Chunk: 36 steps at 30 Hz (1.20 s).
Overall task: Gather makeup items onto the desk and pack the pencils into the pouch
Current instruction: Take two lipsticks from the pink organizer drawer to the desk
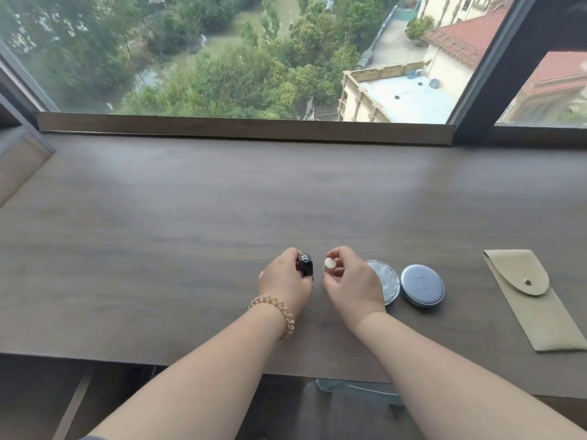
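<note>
My left hand (284, 282) grips a small black lipstick tube (305, 265), held upright just above the desk (190, 249). My right hand (352, 282) pinches a small white-capped tube (330, 263) right beside it. Both hands sit near the desk's front middle, a few centimetres apart. A round silver compact (389, 285) lies partly hidden behind my right hand. Next to it rests a round blue-grey compact (421, 285). A beige pouch (533, 300) with a snap flap lies flat at the right, closed. No pencils are in view.
The dark wooden desk runs along a big window with a low sill (244, 128) at the back. A coiled hair tie (279, 309) is on my left wrist. A chair seat (349, 414) shows below the desk's front edge.
</note>
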Available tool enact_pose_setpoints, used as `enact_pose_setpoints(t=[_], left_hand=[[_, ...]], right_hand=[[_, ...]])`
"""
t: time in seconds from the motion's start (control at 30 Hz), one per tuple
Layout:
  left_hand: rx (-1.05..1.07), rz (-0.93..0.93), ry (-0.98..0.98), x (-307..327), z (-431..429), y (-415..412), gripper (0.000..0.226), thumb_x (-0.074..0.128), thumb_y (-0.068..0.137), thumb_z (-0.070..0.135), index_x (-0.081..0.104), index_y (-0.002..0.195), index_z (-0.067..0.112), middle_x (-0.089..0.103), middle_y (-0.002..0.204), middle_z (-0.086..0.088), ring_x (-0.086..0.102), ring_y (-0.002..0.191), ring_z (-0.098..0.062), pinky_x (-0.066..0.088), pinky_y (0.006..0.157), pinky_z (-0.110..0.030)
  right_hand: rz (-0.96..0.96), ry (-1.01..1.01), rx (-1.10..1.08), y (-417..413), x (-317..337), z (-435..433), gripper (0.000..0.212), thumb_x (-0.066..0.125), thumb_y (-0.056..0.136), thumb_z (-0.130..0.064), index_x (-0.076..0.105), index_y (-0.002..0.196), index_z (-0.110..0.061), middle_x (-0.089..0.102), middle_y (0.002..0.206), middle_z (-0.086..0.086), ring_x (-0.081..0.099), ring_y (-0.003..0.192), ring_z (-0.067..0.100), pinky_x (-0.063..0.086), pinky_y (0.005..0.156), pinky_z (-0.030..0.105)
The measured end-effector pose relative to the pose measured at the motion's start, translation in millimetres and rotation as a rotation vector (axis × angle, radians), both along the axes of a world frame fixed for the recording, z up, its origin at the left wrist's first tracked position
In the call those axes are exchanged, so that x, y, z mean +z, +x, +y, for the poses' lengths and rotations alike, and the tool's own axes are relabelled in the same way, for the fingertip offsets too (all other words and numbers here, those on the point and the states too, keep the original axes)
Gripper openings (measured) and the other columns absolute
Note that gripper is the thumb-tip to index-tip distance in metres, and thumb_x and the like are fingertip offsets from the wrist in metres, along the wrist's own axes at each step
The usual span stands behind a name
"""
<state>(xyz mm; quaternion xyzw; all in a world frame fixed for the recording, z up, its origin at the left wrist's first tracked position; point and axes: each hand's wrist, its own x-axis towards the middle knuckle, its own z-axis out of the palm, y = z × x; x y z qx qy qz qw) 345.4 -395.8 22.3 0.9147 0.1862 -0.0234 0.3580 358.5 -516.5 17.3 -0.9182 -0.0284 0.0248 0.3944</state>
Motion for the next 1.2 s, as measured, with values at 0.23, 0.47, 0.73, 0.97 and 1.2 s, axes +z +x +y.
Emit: enact_pose_setpoints(t=[0.23, 0.47, 0.73, 0.97, 1.2], left_hand=[[-0.054, -0.003, 0.072, -19.7, -3.1, 1.7, 0.012, 0.057, 0.082, 0.033, 0.054, 0.091, 0.026, 0.069, 0.086, 0.007, 0.063, 0.089, -0.018, 0.032, 0.088, -0.031], [-0.129, 0.059, 0.116, -12.4, 0.5, 1.8, 0.046, 0.064, 0.073, 0.037, 0.052, 0.116, 0.029, 0.063, 0.113, 0.008, 0.051, 0.113, -0.018, 0.033, 0.095, -0.034], [-0.077, -0.091, 0.207, 43.3, 38.1, -33.8, 0.066, 0.055, 0.082, 0.047, 0.031, 0.141, 0.030, 0.036, 0.146, 0.010, 0.026, 0.136, -0.012, 0.020, 0.107, -0.034], [0.112, -0.099, 0.547, 102.3, 122.0, -108.8, 0.069, 0.043, 0.090, 0.048, 0.009, 0.148, 0.030, 0.004, 0.160, 0.001, 0.004, 0.146, -0.017, 0.012, 0.114, -0.041], [0.395, -0.054, 0.616, 142.0, 220.0, -223.6, 0.071, 0.044, 0.091, 0.045, 0.005, 0.149, 0.029, 0.000, 0.161, 0.002, 0.000, 0.147, -0.017, 0.009, 0.115, -0.042]], right_hand=[[-0.131, -0.163, -0.012, 2.5, -22.3, -0.1, 0.016, 0.061, 0.079, -0.013, 0.057, 0.094, -0.017, 0.066, 0.083, -0.004, 0.062, 0.084, 0.023, 0.026, 0.102, 0.039], [-0.133, -0.297, 0.060, -0.5, -23.2, -8.6, 0.060, 0.069, 0.072, -0.028, 0.048, 0.128, -0.021, 0.065, 0.109, -0.001, 0.056, 0.110, 0.023, 0.021, 0.110, 0.043], [-0.437, -0.219, 0.218, -10.6, 18.4, -5.1, 0.062, 0.048, 0.076, -0.047, 0.039, 0.130, -0.019, 0.036, 0.144, 0.009, 0.034, 0.128, 0.024, 0.018, 0.107, 0.038], [-0.474, -0.266, 0.434, -35.6, 61.4, 110.2, 0.063, 0.035, 0.078, -0.051, 0.034, 0.134, -0.022, 0.034, 0.148, 0.011, 0.037, 0.131, 0.030, 0.018, 0.107, 0.041], [-0.512, -0.230, 0.710, -114.8, 95.0, 227.4, 0.062, 0.033, 0.081, -0.054, 0.039, 0.134, -0.023, 0.042, 0.145, 0.006, 0.041, 0.129, 0.026, 0.014, 0.108, 0.036]])
